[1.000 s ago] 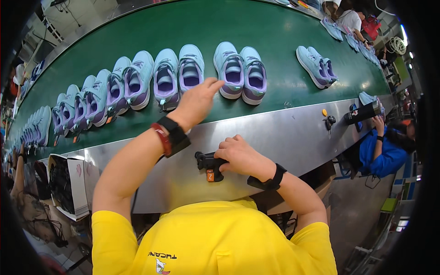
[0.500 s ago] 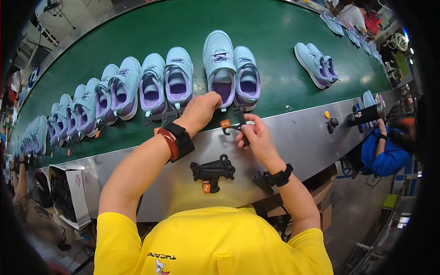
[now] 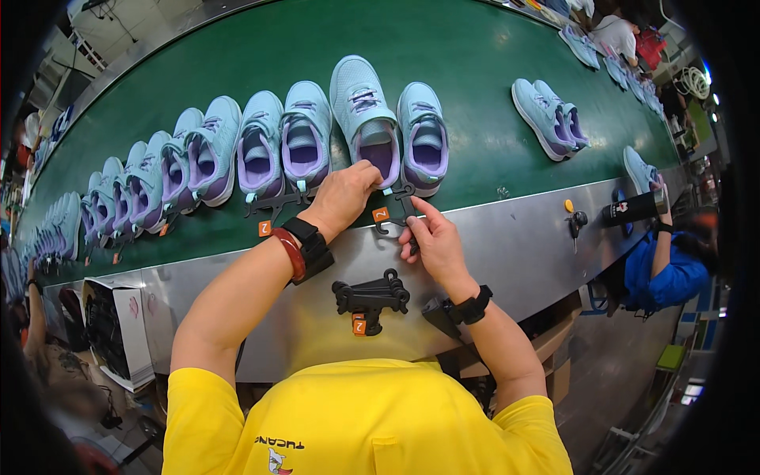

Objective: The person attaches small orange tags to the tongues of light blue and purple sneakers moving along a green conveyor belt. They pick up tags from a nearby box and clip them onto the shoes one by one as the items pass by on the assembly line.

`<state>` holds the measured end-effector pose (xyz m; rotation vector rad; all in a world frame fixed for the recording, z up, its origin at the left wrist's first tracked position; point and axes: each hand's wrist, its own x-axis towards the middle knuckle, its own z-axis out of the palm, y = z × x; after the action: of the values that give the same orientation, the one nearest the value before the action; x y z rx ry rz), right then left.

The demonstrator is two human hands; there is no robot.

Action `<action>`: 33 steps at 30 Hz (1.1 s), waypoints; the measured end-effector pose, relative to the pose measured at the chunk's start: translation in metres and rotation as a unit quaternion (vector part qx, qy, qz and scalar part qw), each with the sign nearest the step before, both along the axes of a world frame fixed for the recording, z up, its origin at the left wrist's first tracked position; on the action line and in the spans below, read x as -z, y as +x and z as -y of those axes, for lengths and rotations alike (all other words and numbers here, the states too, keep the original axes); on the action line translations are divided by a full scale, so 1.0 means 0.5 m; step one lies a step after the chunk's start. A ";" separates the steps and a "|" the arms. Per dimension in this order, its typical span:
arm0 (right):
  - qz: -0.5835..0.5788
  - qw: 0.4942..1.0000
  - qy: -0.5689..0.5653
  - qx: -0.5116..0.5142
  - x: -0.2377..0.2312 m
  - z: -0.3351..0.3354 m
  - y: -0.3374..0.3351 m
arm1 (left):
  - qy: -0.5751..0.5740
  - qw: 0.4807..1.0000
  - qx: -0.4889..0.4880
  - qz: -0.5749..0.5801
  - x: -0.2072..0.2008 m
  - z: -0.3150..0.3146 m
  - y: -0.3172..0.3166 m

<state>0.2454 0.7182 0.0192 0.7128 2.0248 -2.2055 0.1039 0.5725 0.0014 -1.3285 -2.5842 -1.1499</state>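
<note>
Head view, left grip (image 3: 344, 196) holding shoe (image 3: 365, 119) at heel, right grip (image 3: 434, 240) pinching black hanger (image 3: 407, 207) just beside it

Light-blue shoes (image 3: 305, 131) on green tabletop (image 3: 479, 103)

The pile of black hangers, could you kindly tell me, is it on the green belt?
No, the pile rests on the silver metal ledge.

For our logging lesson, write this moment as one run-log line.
left hand: at heel of blue shoe | right hand: holding black hanger | nearby: hanger pile on metal ledge
</note>
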 end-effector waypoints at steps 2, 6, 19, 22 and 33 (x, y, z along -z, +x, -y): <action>-0.007 1.000 -0.022 0.011 0.005 -0.001 0.000 | 0.003 1.000 0.003 0.002 0.002 -0.008 -0.004; 0.009 0.998 0.023 -0.059 0.001 -0.002 -0.024 | -0.005 1.000 -0.021 -0.007 -0.001 0.004 -0.009; -0.104 0.930 0.308 -0.171 -0.045 -0.069 -0.115 | -0.128 0.985 0.075 -0.087 -0.039 0.032 -0.007; -0.202 0.895 0.391 -0.072 -0.064 -0.109 -0.150 | -0.083 0.992 0.042 -0.090 -0.033 0.049 -0.017; -0.248 0.708 0.608 -0.259 -0.029 -0.118 -0.165 | -0.143 0.987 -0.045 0.062 -0.063 0.069 -0.006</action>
<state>0.1629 0.7772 0.0336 -0.5507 3.2457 -0.5237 0.1007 0.5382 0.0327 -1.2013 -2.9571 -0.9025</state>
